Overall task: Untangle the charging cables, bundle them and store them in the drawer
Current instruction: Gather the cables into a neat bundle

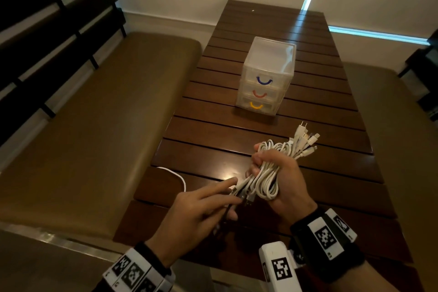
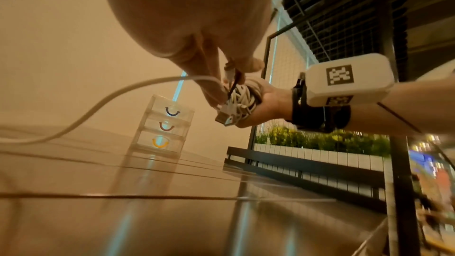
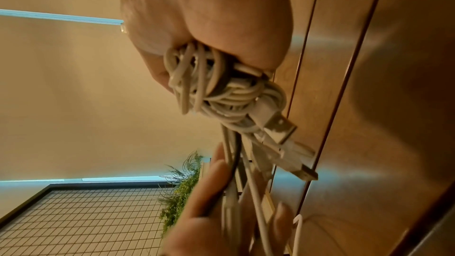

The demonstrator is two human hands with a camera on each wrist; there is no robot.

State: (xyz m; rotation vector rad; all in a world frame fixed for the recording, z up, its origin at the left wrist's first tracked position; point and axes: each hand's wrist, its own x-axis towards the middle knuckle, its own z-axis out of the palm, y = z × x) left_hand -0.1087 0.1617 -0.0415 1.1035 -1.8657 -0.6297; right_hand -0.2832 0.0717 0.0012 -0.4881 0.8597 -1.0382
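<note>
Right hand [image 1: 282, 178] is gripping a coiled bundle of white cables [image 1: 270, 173] above the near part of the wooden desk [image 1: 237, 130], fingers curled round the loops with the plugs fanning out past the thumb. Left hand [image 1: 201, 211] is pinching loose cable ends at the bundle's lower end, forefinger stretched out, while one white cable [image 1: 175, 174] is trailing across the desk. Farther back, a clear drawer unit [image 1: 266, 78] is standing with all three drawers closed.
</note>
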